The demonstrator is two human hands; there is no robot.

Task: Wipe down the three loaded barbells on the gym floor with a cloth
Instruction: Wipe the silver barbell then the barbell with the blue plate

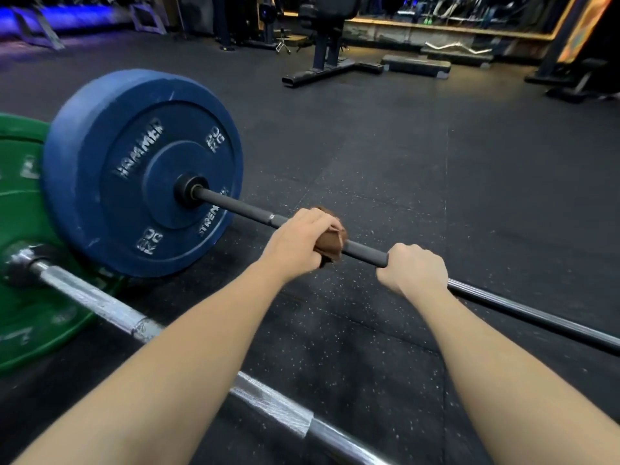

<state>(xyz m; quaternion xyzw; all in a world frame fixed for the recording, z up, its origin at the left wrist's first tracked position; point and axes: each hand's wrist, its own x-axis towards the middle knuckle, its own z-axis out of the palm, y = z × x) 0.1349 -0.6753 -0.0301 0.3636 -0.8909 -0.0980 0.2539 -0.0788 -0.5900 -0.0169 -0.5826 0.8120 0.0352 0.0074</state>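
Cloth (330, 245) clamped round bar (235, 208) by left hand (298, 241); right hand (414, 268) seemingly grips bar.

The blue weight plate (100, 196) has raised lettering on its face: "HAMMER" at the upper left, "20 KG" at the upper right and again at the lower left, and "STREN" at the lower right (the rest is hidden behind the bar (235, 209)). Marks on the green weight plate (20, 297) are too blurred to read.

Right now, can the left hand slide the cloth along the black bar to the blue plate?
Probably yes: the black bar between the cloth and the blue plate is bare; the right hand sits on the other side.
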